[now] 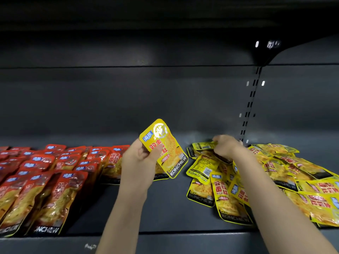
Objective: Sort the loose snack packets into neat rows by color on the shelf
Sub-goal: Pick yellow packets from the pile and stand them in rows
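One yellow packet (166, 149) in left hand (139, 158) grip.

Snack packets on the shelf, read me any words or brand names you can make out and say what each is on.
"KONCHEW": bottom of the yellow packet held in the left hand.
"KONCHEW": loose yellow packets in the pile.
"ONCHEW", partly cut off: front red packet.
Chinese characters and back-label print: too blurred to read reliably.

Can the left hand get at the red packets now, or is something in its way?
Probably not freely: the left hand is beside the red packets with nothing between them, but its fingers already hold a yellow packet, which it should set down first.
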{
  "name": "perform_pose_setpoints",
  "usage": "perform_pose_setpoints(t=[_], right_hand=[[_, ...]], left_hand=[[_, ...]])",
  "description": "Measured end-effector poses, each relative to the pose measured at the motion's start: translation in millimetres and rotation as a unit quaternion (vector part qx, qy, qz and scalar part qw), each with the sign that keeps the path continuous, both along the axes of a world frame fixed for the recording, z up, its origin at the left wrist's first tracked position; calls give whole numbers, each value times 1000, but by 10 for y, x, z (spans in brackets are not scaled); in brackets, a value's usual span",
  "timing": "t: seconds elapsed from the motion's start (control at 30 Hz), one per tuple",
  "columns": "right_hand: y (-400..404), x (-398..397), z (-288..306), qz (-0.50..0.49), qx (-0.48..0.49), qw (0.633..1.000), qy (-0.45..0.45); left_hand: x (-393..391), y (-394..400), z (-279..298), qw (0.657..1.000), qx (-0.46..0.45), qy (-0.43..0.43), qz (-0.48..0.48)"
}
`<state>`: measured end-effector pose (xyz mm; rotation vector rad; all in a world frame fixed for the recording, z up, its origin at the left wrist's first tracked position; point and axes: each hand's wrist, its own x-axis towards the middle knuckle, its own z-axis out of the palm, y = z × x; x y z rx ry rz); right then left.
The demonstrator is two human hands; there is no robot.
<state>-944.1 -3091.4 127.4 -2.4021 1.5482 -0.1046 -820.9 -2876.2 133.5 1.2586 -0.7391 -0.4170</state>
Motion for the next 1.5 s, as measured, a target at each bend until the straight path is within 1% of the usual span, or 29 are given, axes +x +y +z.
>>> perform_pose_setpoints(t=[0.07,0.17,0.23,0.33,0.43,0.53,0.63,0.73,0.8,0.9,0.97,1.07,1.1,1.13,1.2,1.27,1.33,1.37,1.4,1.43,1.5], right_hand=[[-24,13,-86,-14,16,1000,-17],[-5,13,-167,-32,-1,998,-60],[27,5,-161,-47,-36,995,-79],[97,-5,-109,-48,-116,986,-107],[154,-20,-24,-40,-160,969,-183],[239,-28,119,-28,-149,952,-266],[449,-41,259,0,-135,934,-331],[688,-48,267,34,-131,921,-365],[824,-46,234,43,-110,915,-385],[953,-46,185,36,-69,892,-445],[1003,-34,158,29,-62,873,-483],[1058,-14,140,-3,-52,838,-544],[1081,-13,153,-12,-46,832,-553],[1094,-18,161,-11,-43,831,-554],[1122,-39,187,0,-47,851,-524],[1132,-66,200,6,-68,889,-453],[1151,-82,201,15,-94,929,-358],[1164,-85,197,20,-103,940,-324],[1168,-90,187,22,-110,944,-310],[1174,-97,182,20,-108,943,-315],[1182,-107,187,10,-72,924,-375]], left_hand=[[-6,5,-51,1000,3,25,1],[-16,7,-111,998,10,54,-4],[-26,11,-137,998,17,57,-12],[-25,23,-163,998,16,54,-10],[-21,24,-181,998,12,56,-6],[-5,29,-188,998,10,59,-3],[33,35,-196,998,8,58,3],[83,55,-195,998,-1,59,-2],[132,88,-197,998,-9,57,-10],[243,165,-231,998,-27,55,-10],[321,210,-247,998,-23,59,-13],[375,249,-261,995,-33,92,-22],[383,251,-268,996,-30,82,-24],[378,251,-258,996,-31,74,-25],[410,258,-279,995,-44,84,-20],[434,272,-281,996,-37,73,-23],[439,292,-270,996,-41,74,-23],[446,305,-263,995,-50,85,-23],[443,326,-248,994,-54,90,-23],[451,343,-245,994,-54,87,-27],[459,375,-214,995,-56,77,-33]])
